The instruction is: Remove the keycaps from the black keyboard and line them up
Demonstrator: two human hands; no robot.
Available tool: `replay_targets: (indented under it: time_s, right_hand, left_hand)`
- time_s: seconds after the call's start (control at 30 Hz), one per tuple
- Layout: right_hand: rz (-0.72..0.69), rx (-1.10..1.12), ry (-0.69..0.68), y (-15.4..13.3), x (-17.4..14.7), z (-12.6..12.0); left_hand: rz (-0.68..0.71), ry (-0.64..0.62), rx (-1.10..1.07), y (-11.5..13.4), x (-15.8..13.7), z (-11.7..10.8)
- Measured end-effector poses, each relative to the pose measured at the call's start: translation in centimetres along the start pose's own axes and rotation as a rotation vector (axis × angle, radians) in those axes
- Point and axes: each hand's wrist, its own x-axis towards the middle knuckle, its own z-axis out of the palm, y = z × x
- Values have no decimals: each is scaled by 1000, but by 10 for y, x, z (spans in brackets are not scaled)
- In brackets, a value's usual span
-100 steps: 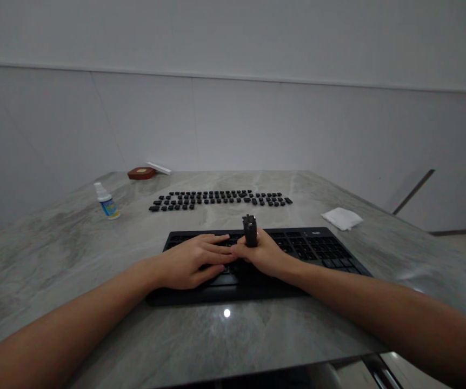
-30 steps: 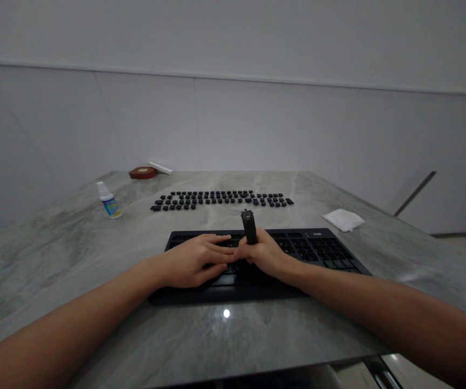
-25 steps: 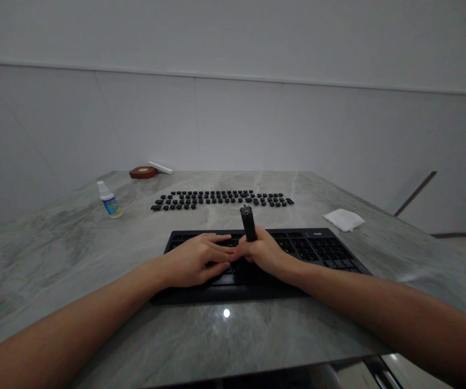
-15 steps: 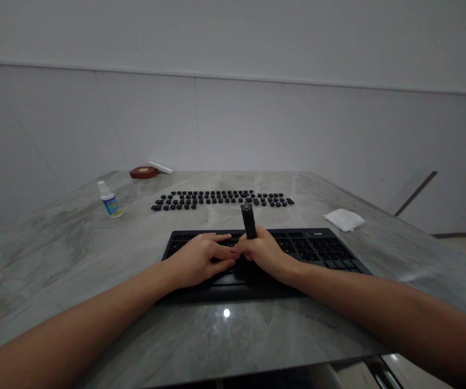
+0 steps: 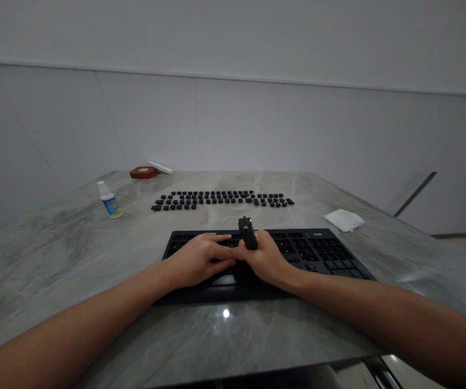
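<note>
A black keyboard (image 5: 220, 292) lies near me on the table. Its number pad side and logo show at the right, while my hands cover much of its middle. My left hand (image 5: 202, 258) rests flat on the left half, fingers stretched out and fingertips meeting my right hand. Closed around a slim black-handled tool (image 5: 247, 233), my right hand (image 5: 267, 259) is over the keyboard's middle. The handle's notched end points up and towards me; its working end is hidden. Beyond the keyboard, loose black keycaps (image 5: 222, 198) stand in several rows.
On the marble-patterned table (image 5: 135, 248), a small white spray bottle (image 5: 112, 202) stands at the left. A folded white cloth (image 5: 344, 220) lies at the right. Towards the back left are a reddish-brown case (image 5: 142, 173) and a thin white object (image 5: 160, 167). A wall (image 5: 233, 124) rises behind.
The tool's handle has tipped towards me and its upper end sits lower. My right hand has turned slightly with it. My left hand has stayed in place.
</note>
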Motion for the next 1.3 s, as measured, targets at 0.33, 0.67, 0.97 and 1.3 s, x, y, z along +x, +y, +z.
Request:
replay_targets:
  time_s: [0.33,0.67,0.97,1.3]
  right_hand:
    - [-355,-430,-76,-5,-11,-1]
    - [-31,18,-59,-1,-1,-7]
    - [57,216,-41,-4,1,-10]
    - [-10,281,-38,1,1,-10]
  left_hand:
    - [106,-18,-42,-4,-1,-2]
    - [96,32,-69,-8,-3,-1]
    - [-46,209,-102,-9,-7,1]
    - [-185,250,-201,-6,-8,-4]
